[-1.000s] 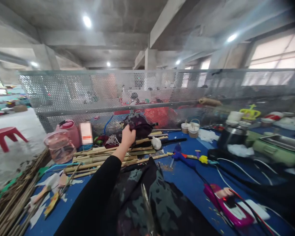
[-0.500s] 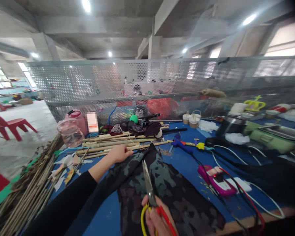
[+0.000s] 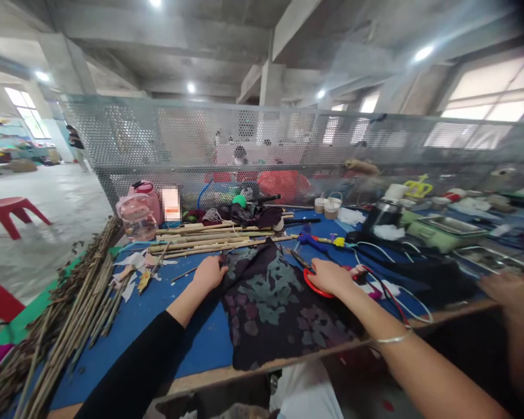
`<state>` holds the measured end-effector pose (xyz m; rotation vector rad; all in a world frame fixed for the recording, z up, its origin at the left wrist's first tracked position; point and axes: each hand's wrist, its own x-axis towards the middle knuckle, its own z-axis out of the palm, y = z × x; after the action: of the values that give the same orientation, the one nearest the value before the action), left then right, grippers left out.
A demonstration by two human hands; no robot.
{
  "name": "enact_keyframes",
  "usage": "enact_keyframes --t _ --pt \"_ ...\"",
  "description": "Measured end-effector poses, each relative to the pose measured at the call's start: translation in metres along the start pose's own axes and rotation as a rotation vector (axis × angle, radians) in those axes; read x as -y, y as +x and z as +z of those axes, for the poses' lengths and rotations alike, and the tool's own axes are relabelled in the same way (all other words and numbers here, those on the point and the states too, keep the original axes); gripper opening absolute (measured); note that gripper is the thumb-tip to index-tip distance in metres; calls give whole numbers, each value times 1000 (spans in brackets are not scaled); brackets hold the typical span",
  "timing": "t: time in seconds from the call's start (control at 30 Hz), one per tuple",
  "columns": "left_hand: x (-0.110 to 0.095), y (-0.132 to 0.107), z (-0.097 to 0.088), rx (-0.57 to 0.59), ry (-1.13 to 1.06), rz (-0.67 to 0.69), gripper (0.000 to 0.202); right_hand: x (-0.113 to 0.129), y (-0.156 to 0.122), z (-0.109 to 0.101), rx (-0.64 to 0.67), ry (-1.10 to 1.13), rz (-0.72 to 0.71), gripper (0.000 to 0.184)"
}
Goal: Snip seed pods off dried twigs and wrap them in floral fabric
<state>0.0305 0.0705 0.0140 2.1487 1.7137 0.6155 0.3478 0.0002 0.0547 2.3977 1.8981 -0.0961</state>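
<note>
A dark cloth (image 3: 275, 297) with grey-green and purple blotches lies across the blue tabletop, its lower edge at the front of the table. My left hand (image 3: 209, 273) is at the cloth's upper left, fingers closed on its edge. A thin stick (image 3: 183, 274) lies beside that hand; whether the fingers touch it is unclear. To the cloth's right, my right hand (image 3: 327, 274) is on the red-handled scissors (image 3: 297, 258), low over the table. Their blades point up and left, away from me, and part of the handles is hidden by my fingers.
Bamboo sticks (image 3: 192, 244) lie behind the cloth. A bundle of dry stalks (image 3: 70, 314) runs along the left side. A magenta device with cables (image 3: 413, 308) is at right. Another person's hand (image 3: 506, 285) is at the far right. A perforated metal screen (image 3: 179, 139) stands behind.
My right hand has carried the scissors from over the cloth's lower middle to its right side. My left hand remains at the cloth's upper left. The view has shifted, showing the table's front edge.
</note>
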Motion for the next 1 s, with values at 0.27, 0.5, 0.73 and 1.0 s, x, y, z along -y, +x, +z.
enact_keyframes --t 0.27,0.5,0.73,1.0 --pt "13 -5 -12 -86 -65 -37 10 16 4 -12 76 -142 -85 33" --pt "9 -1 -18 -101 -12 3 23 3 -19 16 52 -58 -161 25" --pt "-29 22 5 -85 -103 227 39 -3 -24 24 -84 61 -141 13" --pt "-13 15 23 -50 -33 170 32 -5 -18 24 -45 209 -157 4"
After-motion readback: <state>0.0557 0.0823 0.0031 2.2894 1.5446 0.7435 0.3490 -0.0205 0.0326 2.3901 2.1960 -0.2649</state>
